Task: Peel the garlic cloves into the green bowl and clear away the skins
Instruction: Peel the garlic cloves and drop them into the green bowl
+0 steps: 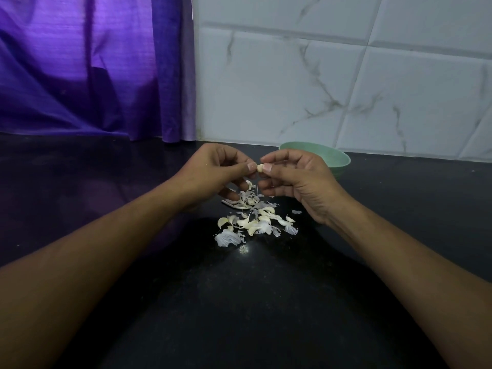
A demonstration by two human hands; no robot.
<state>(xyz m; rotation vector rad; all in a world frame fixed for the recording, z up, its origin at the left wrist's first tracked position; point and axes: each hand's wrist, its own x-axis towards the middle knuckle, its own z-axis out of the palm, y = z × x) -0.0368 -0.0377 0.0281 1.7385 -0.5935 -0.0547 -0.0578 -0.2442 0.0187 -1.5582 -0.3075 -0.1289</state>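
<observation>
A small pale garlic clove (pixel 260 168) is pinched between the fingertips of both hands above the dark counter. My left hand (pixel 213 173) grips it from the left, my right hand (pixel 295 179) from the right. A loose strip of skin (pixel 249 184) hangs under my left fingers. Below the hands a heap of papery white skins and cloves (pixel 255 222) lies on the counter. The green bowl (pixel 335 158) stands behind my right hand, partly hidden by it; its inside is out of sight.
The black counter (pixel 239 302) runs to a white marble-tiled wall (pixel 346 89) at the back right. A purple curtain (pixel 93 70) hangs at the back left, down to the counter. A small speck of crumbs (pixel 243 249) lies just in front of the skins.
</observation>
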